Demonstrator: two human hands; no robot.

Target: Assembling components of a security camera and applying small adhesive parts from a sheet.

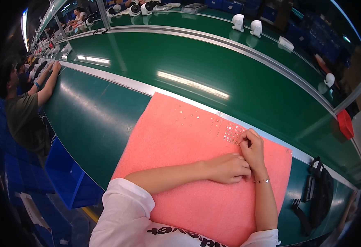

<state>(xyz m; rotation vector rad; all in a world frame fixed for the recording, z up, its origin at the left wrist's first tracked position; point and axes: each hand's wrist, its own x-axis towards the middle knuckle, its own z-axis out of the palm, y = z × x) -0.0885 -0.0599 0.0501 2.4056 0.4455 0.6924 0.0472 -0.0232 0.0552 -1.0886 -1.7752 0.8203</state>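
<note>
A pink foam-like mat [180,152] lies on the green bench before me. Small, shiny round metal pieces [232,133] sit in close rows near its far edge, and others are scattered to the left. My right hand [253,150] is at the right end of these rows, thumb and fingertips drawn together in a pinch; whatever is between them is too small to make out. Just below it, my left hand [229,168] rests over the mat with fingers curled in, close against the right wrist. What the left fingers may hold is hidden.
A green conveyor belt [180,61] runs beyond a metal rail. White camera-like units [238,22] stand on the far shelf. A black strapped bag [322,193] lies at right, near a red bin [345,124]. A co-worker [24,111] sits left, beside a blue crate [67,175].
</note>
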